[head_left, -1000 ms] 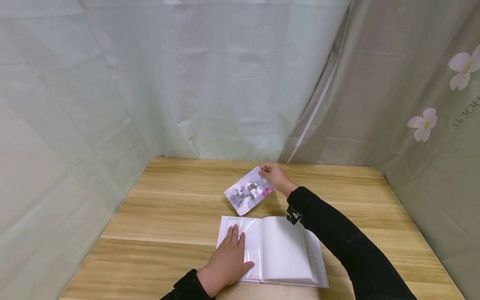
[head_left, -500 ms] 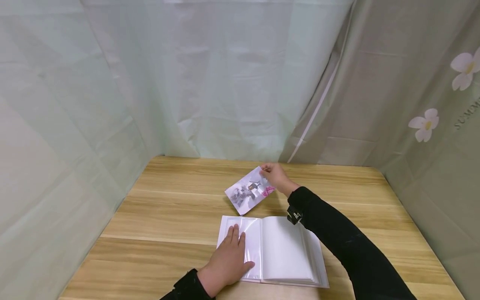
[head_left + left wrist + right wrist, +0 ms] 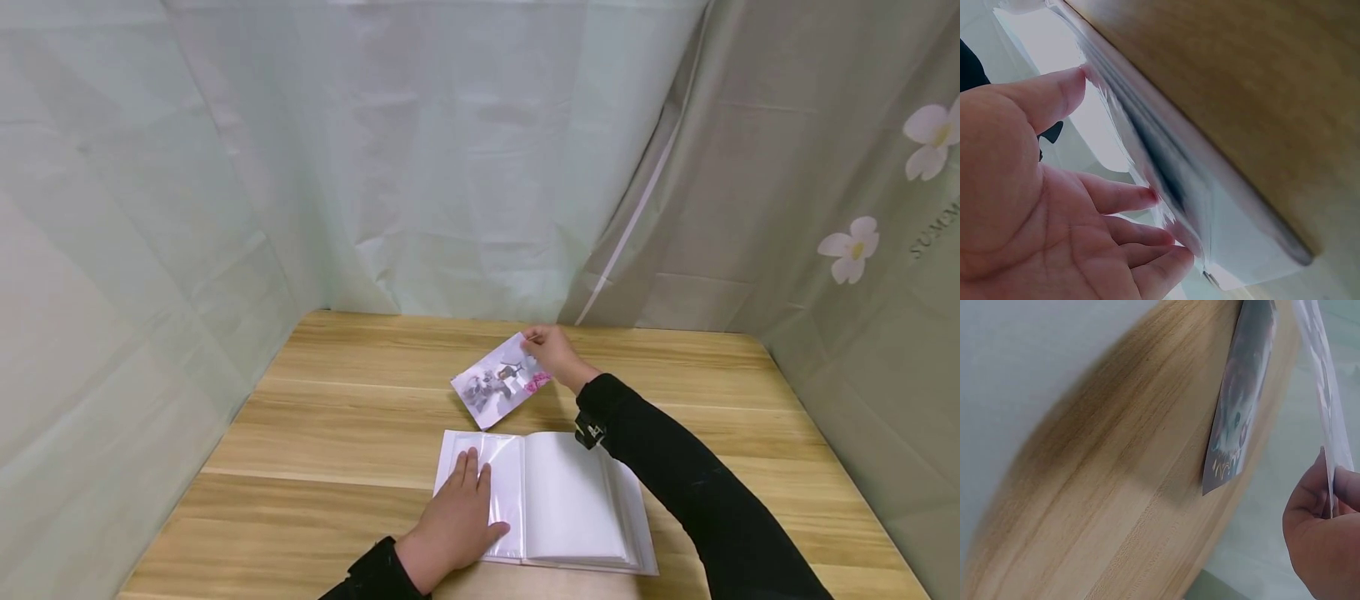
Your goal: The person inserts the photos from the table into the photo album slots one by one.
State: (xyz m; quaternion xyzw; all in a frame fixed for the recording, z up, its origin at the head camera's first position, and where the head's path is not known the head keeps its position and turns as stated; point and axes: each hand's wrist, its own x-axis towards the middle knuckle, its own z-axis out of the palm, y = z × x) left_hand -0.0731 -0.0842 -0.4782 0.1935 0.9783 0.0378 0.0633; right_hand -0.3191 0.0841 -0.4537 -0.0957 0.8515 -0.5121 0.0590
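While the right hand pinches just one corner of the photo, it could slip loose, as the flat-fingered left hand presses the album.

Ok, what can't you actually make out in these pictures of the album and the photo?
- What the photo shows: too small in the head view, seen edge-on in the right wrist view.
- Whether a second print lies under it: the right wrist view shows two sheets, the head view doesn't separate them.
- The album page under the left hand: covered by the palm; the left wrist view is blurred.
- The right hand fingertips: cut off by the right wrist frame edge.
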